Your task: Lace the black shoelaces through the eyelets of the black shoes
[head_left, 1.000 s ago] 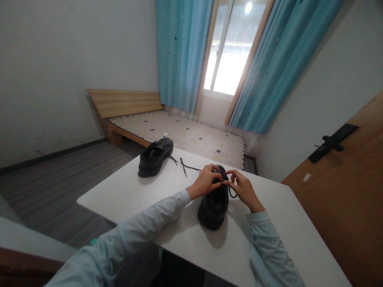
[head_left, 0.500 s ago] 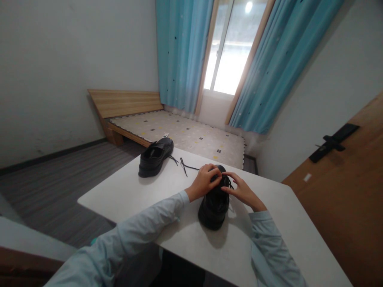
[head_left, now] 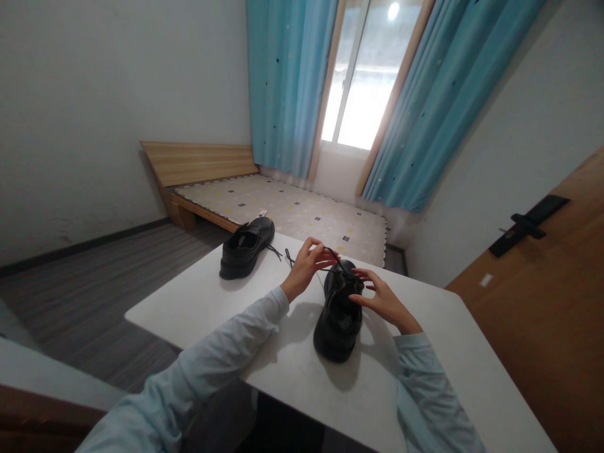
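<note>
A black shoe [head_left: 338, 321] stands on the white table [head_left: 302, 377] in front of me, toe toward me. My left hand [head_left: 306, 264] is raised to the shoe's upper left and pinches its black lace [head_left: 336, 259], drawn taut up from the eyelets. My right hand [head_left: 381, 297] rests against the shoe's right side near the lace holes, fingers curled on the shoe's top edge. A second black shoe [head_left: 246, 246] lies at the table's far left corner, with a loose lace [head_left: 285, 258] trailing beside it.
A low wooden bed [head_left: 264, 204] with a patterned mattress stands behind the table under a window with blue curtains [head_left: 283, 82]. A wooden door [head_left: 542, 289] with a dark handle is at the right. Grey floor lies to the left.
My left hand has lifted off the shoe and moved up and left, pulling the lace out taut. My right hand stayed at the shoe's right side.
</note>
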Tool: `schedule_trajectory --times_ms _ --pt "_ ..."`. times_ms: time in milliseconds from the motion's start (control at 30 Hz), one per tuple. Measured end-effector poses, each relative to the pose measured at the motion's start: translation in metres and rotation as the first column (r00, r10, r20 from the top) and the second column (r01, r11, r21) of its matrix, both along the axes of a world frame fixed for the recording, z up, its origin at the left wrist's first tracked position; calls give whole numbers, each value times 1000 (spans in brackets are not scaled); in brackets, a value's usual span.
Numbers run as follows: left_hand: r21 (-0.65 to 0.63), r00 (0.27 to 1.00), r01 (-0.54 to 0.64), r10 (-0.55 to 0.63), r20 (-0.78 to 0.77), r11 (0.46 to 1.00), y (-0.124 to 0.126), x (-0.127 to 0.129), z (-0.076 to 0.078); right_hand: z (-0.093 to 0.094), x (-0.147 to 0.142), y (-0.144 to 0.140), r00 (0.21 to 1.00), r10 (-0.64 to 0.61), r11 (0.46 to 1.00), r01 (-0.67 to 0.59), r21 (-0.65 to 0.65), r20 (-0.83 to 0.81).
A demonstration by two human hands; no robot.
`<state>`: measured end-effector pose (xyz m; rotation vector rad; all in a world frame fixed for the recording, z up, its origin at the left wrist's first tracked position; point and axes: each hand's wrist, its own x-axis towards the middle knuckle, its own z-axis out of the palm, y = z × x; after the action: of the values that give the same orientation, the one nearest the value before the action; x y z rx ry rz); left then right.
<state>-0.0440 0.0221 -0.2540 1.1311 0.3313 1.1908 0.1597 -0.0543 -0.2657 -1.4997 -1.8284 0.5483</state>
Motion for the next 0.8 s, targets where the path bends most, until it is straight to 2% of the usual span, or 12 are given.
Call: schedule_trajectory --times_ms 100,233,300,467,567,667,800 --pt "-61 996 40 -35 80 997 2 -5 5 0 -1 -1 1000 -22 1000 22 -10 -4" --pt "-53 995 26 -21 101 998 5 -8 6 -1 0 -1 1000 -11 1000 11 -1 -8" --pt "-5 999 15 -15 48 1000 5 -7 5 -2 1 -1 1000 -6 1000 6 4 -8" --pt "220 993 2 24 -117 975 1 -7 7 -4 3 1 1000 5 1000 -5 -12 -19" --pt "292 988 -78 113 -105 953 2 -11 11 -4 4 1 999 17 999 -18 -26 -36" --pt "310 980 -161 188 -60 937 6 -15 14 -3 3 1 999 17 999 -19 -34 -51" --pt "328 978 -185 206 -29 926 8 -19 16 -3 2 0 998 8 999 -11 -49 -61"
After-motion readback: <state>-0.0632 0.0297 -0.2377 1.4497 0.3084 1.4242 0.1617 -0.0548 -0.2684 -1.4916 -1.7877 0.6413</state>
